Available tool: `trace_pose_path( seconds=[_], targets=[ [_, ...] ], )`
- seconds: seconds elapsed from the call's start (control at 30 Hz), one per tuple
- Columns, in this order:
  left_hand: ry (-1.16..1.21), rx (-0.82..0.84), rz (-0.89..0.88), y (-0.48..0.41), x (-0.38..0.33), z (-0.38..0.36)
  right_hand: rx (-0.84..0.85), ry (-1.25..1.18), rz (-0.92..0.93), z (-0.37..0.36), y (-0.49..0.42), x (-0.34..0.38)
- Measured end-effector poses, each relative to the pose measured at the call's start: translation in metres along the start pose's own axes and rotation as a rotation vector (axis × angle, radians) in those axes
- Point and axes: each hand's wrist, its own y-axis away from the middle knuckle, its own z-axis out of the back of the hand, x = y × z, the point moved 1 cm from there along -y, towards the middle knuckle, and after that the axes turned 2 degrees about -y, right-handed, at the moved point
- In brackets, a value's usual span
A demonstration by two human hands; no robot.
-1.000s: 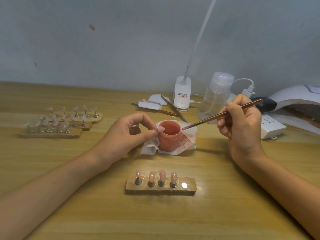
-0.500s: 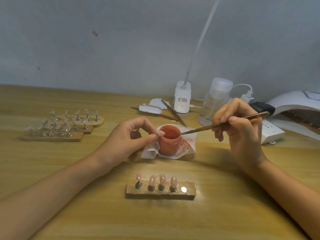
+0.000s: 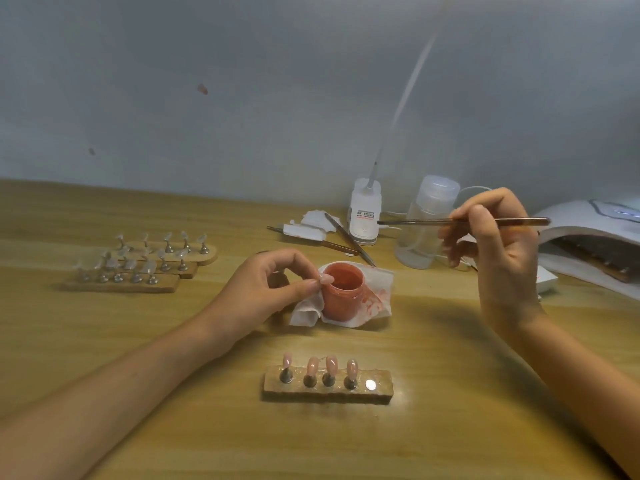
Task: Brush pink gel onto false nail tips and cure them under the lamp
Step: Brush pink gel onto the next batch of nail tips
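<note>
While the left hand [image 3: 266,292] is being held low over the wooden table [image 3: 104,410], a single nail tip [image 3: 325,279] is being pinched between its thumb and forefinger, right at the near rim of the open jar of pink gel [image 3: 343,292]. The other fingers are being curled loosely into the palm. The right hand [image 3: 498,251] is being raised well above and to the right of the jar, its fingers clasped around the brush [image 3: 460,222], which is being held almost level with its bristle end pointing left, clear of the gel. The jar is being supported on a stained white tissue [image 3: 375,299]. Nearest the viewer, four pink-coated tips are being displayed upright on a wooden holder [image 3: 329,389], with one bare metal spot at its right end. Three further holders of clear tips [image 3: 145,265] are being kept at the far left. Behind the jar, a clear bottle [image 3: 426,223] is being partly hidden by the raised hand, as is a white socket block [image 3: 547,282]. The white curing lamp [image 3: 595,237] is being cut off by the right edge.
</note>
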Motion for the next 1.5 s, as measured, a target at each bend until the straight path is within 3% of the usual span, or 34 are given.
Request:
trace_pose_path(
  seconds=[0.27,0.43,0.63,0.8,0.9,1.07,1.23,1.5],
  targets=[
    [0.065,-0.01,-0.018,0.003,-0.004,0.002,0.375,0.262,0.17,0.012,0.014,0.012],
    [0.151,-0.051,-0.066,0.006,-0.006,0.003,0.52,0.378,0.297,0.033,0.04,0.008],
    [0.147,-0.017,-0.073,0.007,-0.008,0.003,0.801,0.734,0.504,0.046,0.057,0.004],
    [0.161,-0.009,-0.088,0.007,-0.009,0.003,0.921,0.814,0.496,0.048,0.055,0.001],
    [0.156,0.013,-0.099,0.008,-0.01,0.002,0.899,0.777,0.417,0.041,0.048,0.005],
    [0.206,0.068,-0.118,0.009,-0.01,0.003,0.676,0.463,0.188,0.001,0.027,0.031],
    [0.209,0.119,-0.153,0.01,-0.012,0.003,0.649,0.204,-0.11,-0.056,0.025,0.044],
    [0.29,0.162,-0.149,0.01,-0.01,0.006,0.582,0.09,-0.233,-0.081,0.03,0.048]
  ],
)
